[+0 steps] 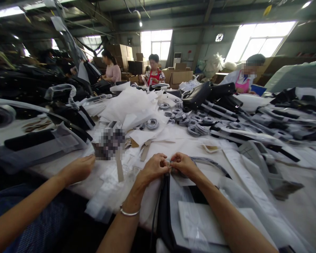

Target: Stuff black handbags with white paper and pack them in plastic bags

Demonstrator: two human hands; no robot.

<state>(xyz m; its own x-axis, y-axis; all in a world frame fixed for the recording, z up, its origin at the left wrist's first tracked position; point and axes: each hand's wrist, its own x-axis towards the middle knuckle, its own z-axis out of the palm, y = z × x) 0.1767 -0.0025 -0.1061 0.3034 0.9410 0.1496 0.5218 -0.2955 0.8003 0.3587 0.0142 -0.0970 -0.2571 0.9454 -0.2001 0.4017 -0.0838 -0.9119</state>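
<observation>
My left hand [155, 166], with a metal bangle at the wrist, is closed in a pinch at the upper corner of a black bag [166, 211]. Opposite it, my right hand [183, 164] is also pinched, fingertips almost meeting those of the left. Between them shows a thin pale strand [169, 164], too small to tell what it is. The bag stands close in front of me, with pale wrapping and a white packet [200, 223] against its side. Behind my right hand curves a wrapped bag handle [210, 161].
A co-worker's hand [81, 169] reaches in from the left. Coiled wrapped straps [196, 128] and white sheets [131, 105] are heaped mid-table. A grey tape dispenser [265, 165] stands right, near a small white tray [210, 148]. Black bags lie at both sides; several people work beyond.
</observation>
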